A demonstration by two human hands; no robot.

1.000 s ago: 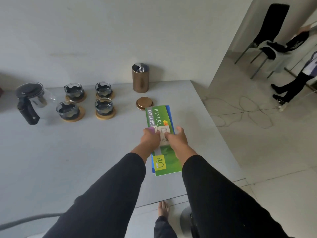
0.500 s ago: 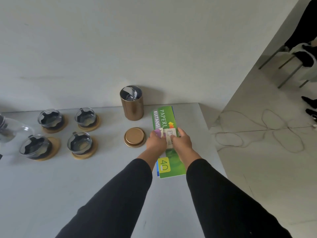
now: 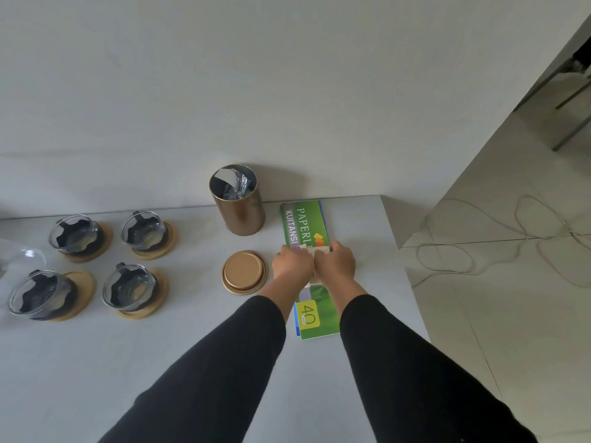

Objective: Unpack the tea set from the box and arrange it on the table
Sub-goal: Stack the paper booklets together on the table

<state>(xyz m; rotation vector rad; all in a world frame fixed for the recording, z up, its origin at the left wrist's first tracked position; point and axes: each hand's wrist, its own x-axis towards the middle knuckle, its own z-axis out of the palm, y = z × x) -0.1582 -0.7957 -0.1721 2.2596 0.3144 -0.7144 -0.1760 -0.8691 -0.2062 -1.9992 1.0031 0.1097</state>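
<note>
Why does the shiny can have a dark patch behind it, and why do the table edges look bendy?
Head view: the copper tin casts a soft shadow on the wall, so light comes from the left; the wide-angle lens bends the table edge.

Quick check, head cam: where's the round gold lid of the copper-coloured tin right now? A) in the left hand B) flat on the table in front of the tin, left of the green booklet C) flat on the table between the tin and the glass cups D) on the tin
B: the round gold lid lies flat on the grey table, nearer than the open copper-coloured tin and just left of the green booklet.
</note>
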